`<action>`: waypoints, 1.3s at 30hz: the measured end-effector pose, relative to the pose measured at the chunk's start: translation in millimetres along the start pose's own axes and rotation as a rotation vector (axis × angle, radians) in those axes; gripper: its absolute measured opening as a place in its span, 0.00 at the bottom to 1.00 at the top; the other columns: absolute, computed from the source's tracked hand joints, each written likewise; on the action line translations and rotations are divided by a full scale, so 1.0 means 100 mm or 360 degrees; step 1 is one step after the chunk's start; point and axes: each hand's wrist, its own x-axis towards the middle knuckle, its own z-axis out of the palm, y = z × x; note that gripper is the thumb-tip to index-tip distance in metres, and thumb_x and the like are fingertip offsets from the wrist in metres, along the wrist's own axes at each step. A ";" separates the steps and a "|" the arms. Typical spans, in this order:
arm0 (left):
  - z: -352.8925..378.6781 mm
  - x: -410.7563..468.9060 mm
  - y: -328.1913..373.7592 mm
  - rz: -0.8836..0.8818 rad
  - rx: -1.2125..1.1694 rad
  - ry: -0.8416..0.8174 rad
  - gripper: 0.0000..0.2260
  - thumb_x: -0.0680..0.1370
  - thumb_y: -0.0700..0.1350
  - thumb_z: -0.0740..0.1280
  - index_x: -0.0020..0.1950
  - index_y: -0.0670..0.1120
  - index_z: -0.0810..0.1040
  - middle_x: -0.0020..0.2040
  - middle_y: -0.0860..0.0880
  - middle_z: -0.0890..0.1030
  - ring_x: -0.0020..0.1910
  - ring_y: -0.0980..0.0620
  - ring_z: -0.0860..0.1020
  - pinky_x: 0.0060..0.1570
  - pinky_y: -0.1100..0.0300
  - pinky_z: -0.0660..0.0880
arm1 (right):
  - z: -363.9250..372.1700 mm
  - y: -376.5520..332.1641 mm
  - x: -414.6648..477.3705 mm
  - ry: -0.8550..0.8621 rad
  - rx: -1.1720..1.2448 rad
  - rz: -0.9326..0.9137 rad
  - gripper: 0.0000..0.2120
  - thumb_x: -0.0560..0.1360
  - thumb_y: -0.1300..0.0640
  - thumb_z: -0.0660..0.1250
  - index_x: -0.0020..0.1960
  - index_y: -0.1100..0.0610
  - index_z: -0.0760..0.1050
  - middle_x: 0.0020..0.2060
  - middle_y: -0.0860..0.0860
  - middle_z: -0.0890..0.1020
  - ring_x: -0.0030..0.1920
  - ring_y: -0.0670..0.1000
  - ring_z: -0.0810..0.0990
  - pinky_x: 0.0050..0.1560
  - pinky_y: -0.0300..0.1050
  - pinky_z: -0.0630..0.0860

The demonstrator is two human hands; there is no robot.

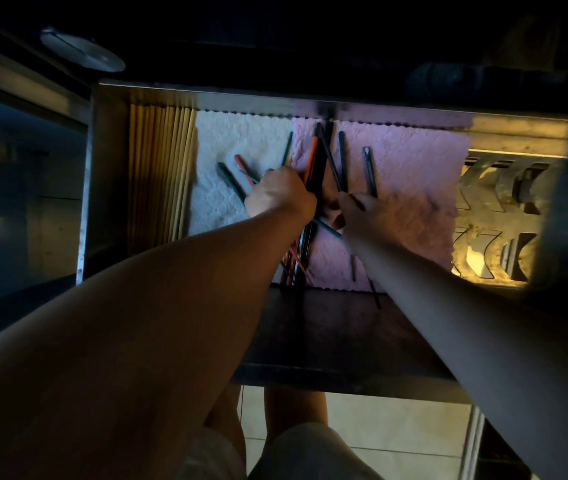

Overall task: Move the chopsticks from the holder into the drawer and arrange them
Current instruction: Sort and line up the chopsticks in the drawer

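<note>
We are viewing the open drawer, lined with paper towel. Coloured chopsticks are lying crossed mid-drawer, long axes mostly near-to-far, a few fanning far-left. The left hand is curling its fingers round a bunch. The right hand is pinching one dark stick. Pale wooden chopsticks are lying parallel along the left wall.

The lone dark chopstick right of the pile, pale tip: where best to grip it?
Probably pinch the lone chopstick across its exposed far half, from above: it lies flat on the pink towel, bare towel either side, clear of the crossed pile; its near part hidden at the right hand.
</note>
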 end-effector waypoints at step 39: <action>-0.17 -0.22 -0.31 0.0175 -0.0514 0.0167 0.17 0.82 0.50 0.55 0.57 0.41 0.78 0.55 0.39 0.81 0.53 0.38 0.78 0.49 0.52 0.73 | 0.39 -0.24 0.19 0.0318 -0.0561 -0.0003 0.20 0.71 0.47 0.70 0.58 0.57 0.80 0.54 0.58 0.83 0.56 0.57 0.81 0.57 0.51 0.77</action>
